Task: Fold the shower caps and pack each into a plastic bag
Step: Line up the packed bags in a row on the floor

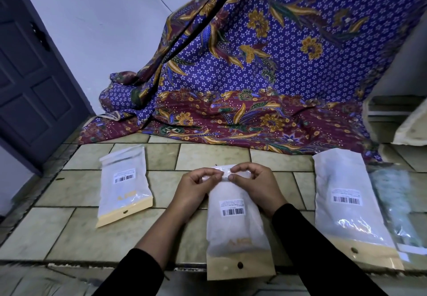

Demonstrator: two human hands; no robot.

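A frosted plastic bag with a barcode label and a tan header strip lies in front of me on the tiled floor, a white shower cap inside it. My left hand and my right hand both pinch the far end of this bag, fingertips almost meeting. Another filled bag rests to the left, apart from my hands. A third, larger bag sits to the right.
A purple and maroon batik cloth hangs and spreads over the floor behind the bags. A dark door stands at the left. Clear packets lie at the far right, next to a white shelf.
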